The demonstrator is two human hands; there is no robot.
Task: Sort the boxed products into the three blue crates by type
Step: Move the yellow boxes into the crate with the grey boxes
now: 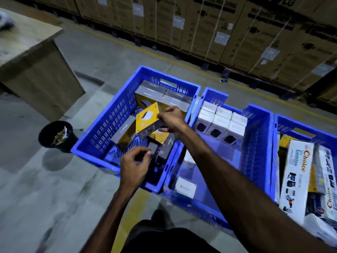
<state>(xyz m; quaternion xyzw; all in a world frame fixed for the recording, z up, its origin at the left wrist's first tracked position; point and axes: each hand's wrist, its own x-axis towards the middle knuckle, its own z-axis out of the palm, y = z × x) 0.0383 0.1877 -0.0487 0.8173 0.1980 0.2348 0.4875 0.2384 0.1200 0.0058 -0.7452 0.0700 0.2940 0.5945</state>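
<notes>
Right hand (pixel 170 118) holds yellow box (pixel 147 121) — left hand (pixel 135 166) seemingly grips another.

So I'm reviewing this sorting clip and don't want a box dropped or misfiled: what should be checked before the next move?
1. Right hand grips the yellow box: ok.
2. Left hand holds the dark box: ok, though the box is blurred.
3. Both boxes are over the left crate: ok.
4. The left crate already holds matching yellow boxes: ok.
5. Middle crate holds only white boxes: ok.
6. Dark box's type matches the left crate: cannot tell.
</notes>
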